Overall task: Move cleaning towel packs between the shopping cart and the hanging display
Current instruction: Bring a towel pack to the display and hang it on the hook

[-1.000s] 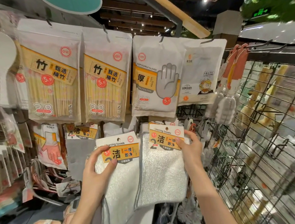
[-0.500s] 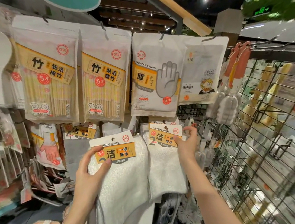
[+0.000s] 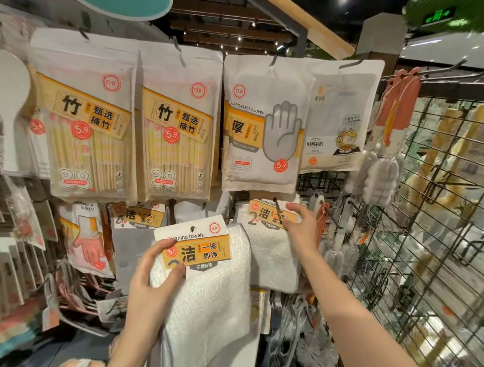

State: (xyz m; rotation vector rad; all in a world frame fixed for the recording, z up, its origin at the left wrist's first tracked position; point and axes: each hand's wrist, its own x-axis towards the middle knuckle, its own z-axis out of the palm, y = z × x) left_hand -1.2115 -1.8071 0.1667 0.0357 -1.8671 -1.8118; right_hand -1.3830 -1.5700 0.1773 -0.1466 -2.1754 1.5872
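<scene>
Since a moment before, the white fluffy towel pack with an orange card (image 3: 206,281) had come nearer, pinched in the left hand (image 3: 153,287). The right hand (image 3: 298,228) touched the hanging white towel pack (image 3: 272,249), fingers loose. Maybe it came off. Cards read "cleaning towels", "5.9", "2".

Head view, close, facing display (image 3: 258,127)
</scene>
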